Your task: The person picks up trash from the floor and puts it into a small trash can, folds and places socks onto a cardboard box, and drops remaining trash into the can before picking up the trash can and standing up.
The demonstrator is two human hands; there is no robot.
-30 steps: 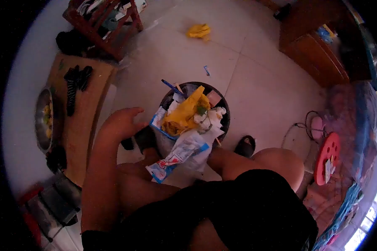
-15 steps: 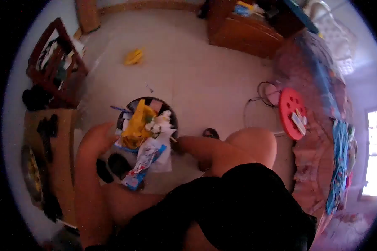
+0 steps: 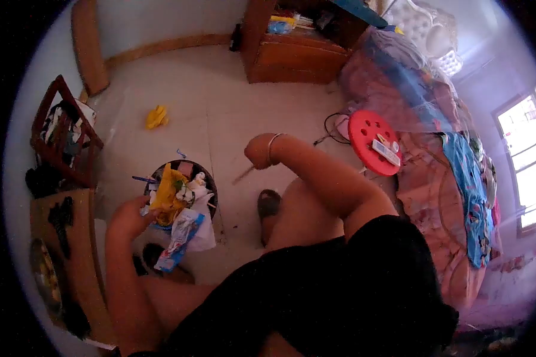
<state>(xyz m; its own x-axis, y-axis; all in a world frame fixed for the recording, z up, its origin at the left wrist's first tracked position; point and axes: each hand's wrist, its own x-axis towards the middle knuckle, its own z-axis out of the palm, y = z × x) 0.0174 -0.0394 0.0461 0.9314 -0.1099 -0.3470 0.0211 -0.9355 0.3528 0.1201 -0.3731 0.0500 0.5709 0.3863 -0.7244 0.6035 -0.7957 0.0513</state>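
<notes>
A round dark bin point(image 3: 213, 191) on the floor is heaped with rubbish: a crumpled yellow wrapper point(image 3: 168, 193), white crumpled paper point(image 3: 200, 235) and a blue-and-white plastic packet point(image 3: 181, 235) hanging over the near side. At the bin's left edge is my left hand point(image 3: 131, 218), its fingers curled in among the rubbish; what they hold is hidden. My right hand point(image 3: 259, 151), with a bangle at the wrist, is raised right of the bin. It is closed on a thin brownish stick point(image 3: 243, 175) that points down toward the bin.
Another crumpled yellow wrapper point(image 3: 157, 117) and a small blue scrap point(image 3: 181, 153) lie on the floor. A red round stool point(image 3: 369, 134) with a white remote-like object stands by the bed point(image 3: 423, 199). A wooden cabinet point(image 3: 298, 62) is behind; a brown box point(image 3: 71, 238) is at left.
My right hand has risen from beside the bin, out to the right, and the stick now shows in it. My left hand has closed in at the bin's edge. The view has shifted.
</notes>
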